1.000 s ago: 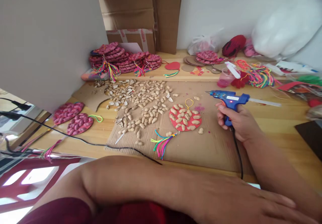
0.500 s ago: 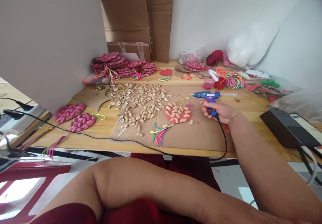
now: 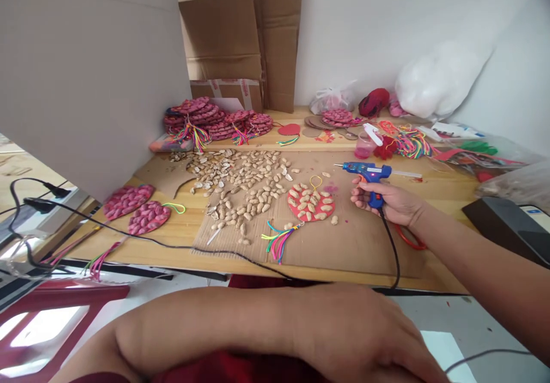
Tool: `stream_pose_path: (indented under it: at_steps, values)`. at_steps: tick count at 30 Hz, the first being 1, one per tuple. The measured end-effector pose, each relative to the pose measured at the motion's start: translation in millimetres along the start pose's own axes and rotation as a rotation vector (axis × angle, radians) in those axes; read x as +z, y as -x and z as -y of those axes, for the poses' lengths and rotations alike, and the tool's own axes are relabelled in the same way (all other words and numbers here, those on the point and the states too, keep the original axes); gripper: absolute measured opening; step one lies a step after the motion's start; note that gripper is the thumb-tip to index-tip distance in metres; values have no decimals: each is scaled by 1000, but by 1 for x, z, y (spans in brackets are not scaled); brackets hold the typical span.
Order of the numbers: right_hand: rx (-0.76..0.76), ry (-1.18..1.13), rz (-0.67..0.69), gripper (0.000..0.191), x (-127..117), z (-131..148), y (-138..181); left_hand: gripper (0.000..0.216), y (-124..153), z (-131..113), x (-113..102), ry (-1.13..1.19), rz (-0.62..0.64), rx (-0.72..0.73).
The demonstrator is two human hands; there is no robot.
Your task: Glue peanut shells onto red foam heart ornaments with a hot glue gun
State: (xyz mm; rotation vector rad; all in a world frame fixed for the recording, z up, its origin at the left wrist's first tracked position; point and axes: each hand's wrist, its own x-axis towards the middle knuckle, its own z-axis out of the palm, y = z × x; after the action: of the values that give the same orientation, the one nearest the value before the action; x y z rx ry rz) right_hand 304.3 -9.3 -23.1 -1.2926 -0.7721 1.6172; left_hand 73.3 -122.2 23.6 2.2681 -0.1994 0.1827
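Observation:
My right hand (image 3: pixel 393 198) is wrapped round the handle of a blue hot glue gun (image 3: pixel 370 172). The gun's nozzle points left, and a clear glue stick (image 3: pixel 408 174) juts from its back. To the left of it, a red round disc (image 3: pixel 310 215) lies on the cardboard sheet (image 3: pixel 335 245), with peanuts spread over it, a yellow loop on top and a multicoloured tassel (image 3: pixel 280 239) below. My left hand (image 3: pixel 369 331) is low in front of my body, by the table's front edge. Its fingers run out of the picture, so their hold is hidden.
Loose peanuts (image 3: pixel 253 176) cover the cardboard's left part. Pink peanut discs (image 3: pixel 149 218) lie at left, with more stacked (image 3: pixel 195 118) behind. A black cable (image 3: pixel 172 244) crosses the front edge. Red-handled scissors, apparently, (image 3: pixel 410 238) lie under my right wrist; a dark box (image 3: pixel 502 228) stands right.
My left arm has swung back left, bringing the back of the hand into view. The camera view has shifted slightly; my right hand keeps the glue gun in nearly the same place.

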Motion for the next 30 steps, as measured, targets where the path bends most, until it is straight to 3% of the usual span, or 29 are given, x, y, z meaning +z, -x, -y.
stream_pose_path:
  at_steps: [4,11,19,25,30]
  values:
    - [30,-35,-58,18,2,0,1,17,28,10,-21,-75,-212,-187]
    - [2,-83,-162,14,21,1,-2,18,57,29,-35,-328,-286,-436]
    - [-106,-102,-137,12,28,-13,-10,5,91,60,-58,-492,-606,-744]
    - [-182,-99,-91,13,21,-20,-11,5,78,68,-56,-505,-625,-764]
    - [-159,-111,-92,14,20,-16,-8,7,57,77,-49,-565,-598,-767]
